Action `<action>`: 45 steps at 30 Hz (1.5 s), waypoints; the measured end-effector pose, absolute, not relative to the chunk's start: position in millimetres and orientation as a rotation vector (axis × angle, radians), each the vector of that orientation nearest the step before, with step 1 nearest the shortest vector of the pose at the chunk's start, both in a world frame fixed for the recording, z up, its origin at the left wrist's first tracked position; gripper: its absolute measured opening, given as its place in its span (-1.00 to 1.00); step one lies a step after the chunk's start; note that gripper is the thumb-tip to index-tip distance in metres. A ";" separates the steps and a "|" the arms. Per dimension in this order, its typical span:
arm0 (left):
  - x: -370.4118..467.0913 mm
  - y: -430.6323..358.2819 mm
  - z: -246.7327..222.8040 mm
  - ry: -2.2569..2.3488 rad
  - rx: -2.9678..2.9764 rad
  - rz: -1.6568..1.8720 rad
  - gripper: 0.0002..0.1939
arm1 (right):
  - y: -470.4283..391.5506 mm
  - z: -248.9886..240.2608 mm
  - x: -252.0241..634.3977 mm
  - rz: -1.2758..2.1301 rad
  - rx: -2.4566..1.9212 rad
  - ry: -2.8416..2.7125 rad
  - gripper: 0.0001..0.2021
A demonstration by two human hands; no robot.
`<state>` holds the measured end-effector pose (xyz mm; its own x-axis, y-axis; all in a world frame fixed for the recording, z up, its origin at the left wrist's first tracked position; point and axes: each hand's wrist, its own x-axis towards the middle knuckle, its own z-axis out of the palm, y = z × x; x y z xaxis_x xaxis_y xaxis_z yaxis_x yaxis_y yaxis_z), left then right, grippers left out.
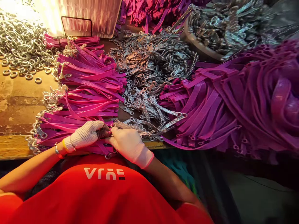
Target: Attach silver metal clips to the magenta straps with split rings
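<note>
My left hand [85,135], in a white dotted glove with dark fingertips, is closed over the near end of a pile of pink straps [91,107]. A bit of pink strap shows between its fingertips and those of my right hand [128,143]. That hand wears a plain white glove and is pinched closed, fingertips almost touching the left ones; what lies inside its pinch is hidden. Flat braided metal chains [168,124] with ring ends run rightward from just behind my right hand. Below the fingers, a small metal ring [107,155] hangs at the table edge.
Loose metal rings [25,53] are heaped at the back left, near a ribbed translucent bin [93,18]. Short metal chain pieces [154,59] fill the middle. A tub [198,46] of more metal pieces stands back right. Purple straps [233,99] spread over the right side.
</note>
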<state>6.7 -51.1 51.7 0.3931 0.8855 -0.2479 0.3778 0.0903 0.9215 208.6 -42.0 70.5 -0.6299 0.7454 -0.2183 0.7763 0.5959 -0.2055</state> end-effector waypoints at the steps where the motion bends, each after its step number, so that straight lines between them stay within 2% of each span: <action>1: 6.1 -51.9 55.8 1.181 1.410 0.607 -0.74 | -32.9 74.5 216.4 -0.458 1.297 2.739 -0.69; 4: 3.2 -54.1 68.4 1.165 0.976 0.758 -0.50 | 7.8 77.1 249.6 -0.261 1.622 2.784 -0.67; 6: 0.7 -53.8 74.5 1.089 0.634 0.802 -0.47 | 37.4 68.8 273.6 0.112 2.062 2.522 -0.71; 8: -1.7 -53.0 77.6 0.967 0.367 0.809 -0.49 | 60.6 54.1 293.6 0.245 2.170 2.307 -0.74; 13: -2.0 -57.5 73.1 0.883 0.207 0.822 -0.64 | 77.0 21.9 321.8 0.145 2.252 2.375 -0.70; 17: 3.4 -65.1 65.4 1.009 0.354 0.837 -0.62 | 54.4 34.7 312.3 0.015 2.433 2.667 -0.66; 19: 6.3 -67.5 64.3 1.099 0.481 0.822 -0.67 | 32.6 50.3 290.6 -0.252 2.356 2.886 -0.67; 23: 10.2 -69.6 68.1 1.280 0.828 0.797 -0.76 | -14.6 68.5 232.0 -1.039 1.768 3.135 -0.72; 25: 11.0 -70.6 70.1 1.287 0.952 0.828 -0.76 | -31.1 66.2 210.0 -1.288 1.510 3.130 -0.67; 27: 11.5 -72.2 70.7 1.228 0.962 0.843 -0.74 | -40.8 60.4 198.2 -1.418 1.442 3.134 -0.65; 31: 14.3 -77.3 71.6 1.118 0.782 0.906 -0.62 | -47.3 54.1 197.2 -1.467 1.645 3.085 -0.67; 34: 17.9 -80.7 75.9 1.200 0.759 0.973 -0.48 | -47.9 55.3 200.9 -1.248 1.683 3.105 -0.67; 39: 20.9 -82.9 81.0 1.199 0.863 0.977 -0.48 | -49.2 58.2 197.2 -0.900 1.555 3.135 -0.57; 41: 20.2 -82.6 80.6 1.161 0.872 0.988 -0.49 | -49.6 59.9 196.3 -0.934 1.478 3.172 -0.59; 45: 17.0 -80.2 79.4 1.191 0.808 0.967 -0.50 | -45.7 62.8 202.3 -1.268 1.416 3.188 -0.62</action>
